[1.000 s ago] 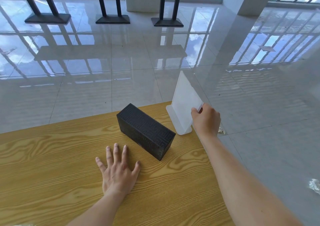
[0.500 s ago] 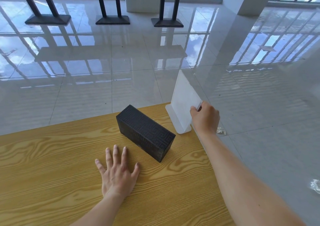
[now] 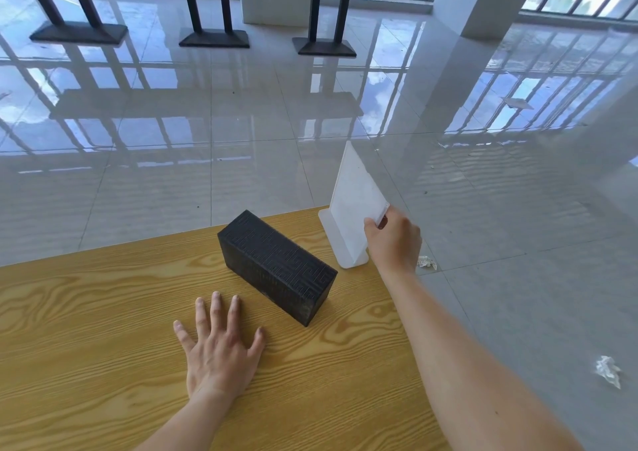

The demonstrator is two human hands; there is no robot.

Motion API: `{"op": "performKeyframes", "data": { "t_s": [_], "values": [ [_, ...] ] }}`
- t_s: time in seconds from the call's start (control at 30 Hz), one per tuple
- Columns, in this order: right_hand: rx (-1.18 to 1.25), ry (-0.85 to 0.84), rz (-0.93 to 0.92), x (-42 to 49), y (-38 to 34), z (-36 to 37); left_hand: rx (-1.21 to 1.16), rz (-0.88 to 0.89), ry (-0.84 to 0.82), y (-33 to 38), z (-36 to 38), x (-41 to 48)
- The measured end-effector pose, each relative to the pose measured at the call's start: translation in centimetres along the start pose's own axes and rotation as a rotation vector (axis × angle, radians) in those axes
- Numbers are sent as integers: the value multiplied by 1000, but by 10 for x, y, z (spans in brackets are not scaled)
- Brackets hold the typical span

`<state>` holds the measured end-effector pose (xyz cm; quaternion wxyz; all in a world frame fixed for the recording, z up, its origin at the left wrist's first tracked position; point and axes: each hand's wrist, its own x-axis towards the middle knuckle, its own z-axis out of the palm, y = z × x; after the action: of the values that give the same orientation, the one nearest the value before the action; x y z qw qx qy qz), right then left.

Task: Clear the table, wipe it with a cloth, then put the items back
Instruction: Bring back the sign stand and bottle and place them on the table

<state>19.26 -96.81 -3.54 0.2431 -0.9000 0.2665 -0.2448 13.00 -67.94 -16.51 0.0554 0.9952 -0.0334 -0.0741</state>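
Observation:
A white upright sign holder (image 3: 352,205) stands at the far right corner of the wooden table (image 3: 86,312). My right hand (image 3: 393,243) grips its right edge, fingers closed on the panel. A black patterned box (image 3: 276,267) lies on the table just left of the holder, angled toward me. My left hand (image 3: 217,350) rests flat on the tabletop with fingers spread, close to the near side of the box and not touching it. No cloth is in view.
The table's far edge and right edge run close to the holder. Beyond lies a glossy tiled floor with black table bases (image 3: 214,38) at the back, a white pillar (image 3: 483,1), and crumpled paper scraps (image 3: 607,371) on the floor at right.
Almost nothing differs: my right hand stays closed on the sign holder, which stands in the same spot, and my left hand stays flat on the table.

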Motion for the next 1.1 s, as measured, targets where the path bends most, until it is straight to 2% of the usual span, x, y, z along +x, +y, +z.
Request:
{"op": "performKeyframes", "data": {
  "t_s": [1.1],
  "values": [
    [-7, -19, 36, 2, 0, 1, 13, -1, 11, -1, 3, 1]
  ]
}}
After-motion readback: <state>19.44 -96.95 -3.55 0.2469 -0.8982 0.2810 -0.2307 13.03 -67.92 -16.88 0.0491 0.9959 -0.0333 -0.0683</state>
